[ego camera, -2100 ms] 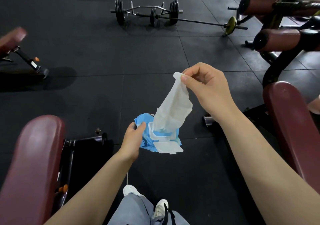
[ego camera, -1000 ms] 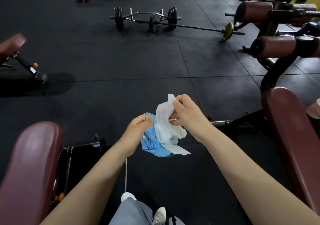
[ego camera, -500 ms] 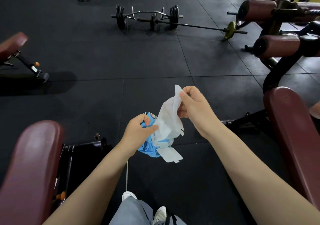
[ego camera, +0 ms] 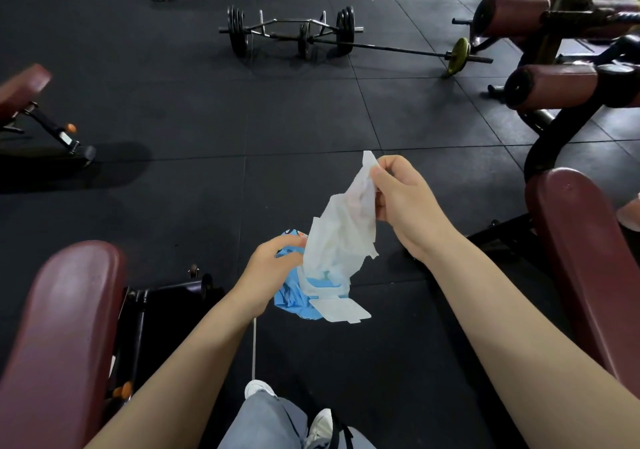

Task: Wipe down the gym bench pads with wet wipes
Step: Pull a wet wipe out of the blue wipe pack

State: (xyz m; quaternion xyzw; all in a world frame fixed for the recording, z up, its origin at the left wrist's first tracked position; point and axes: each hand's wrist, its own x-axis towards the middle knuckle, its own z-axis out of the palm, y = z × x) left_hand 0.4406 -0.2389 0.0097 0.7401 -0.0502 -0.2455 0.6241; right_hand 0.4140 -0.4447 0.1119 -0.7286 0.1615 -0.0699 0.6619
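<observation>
1. Both bare forearms reach forward from the bottom of the view, the left from the lower left, the right from the lower right.
2. The left hand [ego camera: 273,270] sits lower, near the middle, its back toward the camera and its fingers curled in a grip round the wipes pack [ego camera: 294,301].
3. The right hand [ego camera: 401,202] is raised higher and farther forward, wrist bent slightly, pinching the top edge of a wet wipe [ego camera: 341,237] between thumb and curled fingers.
4. The two hands are apart.
</observation>
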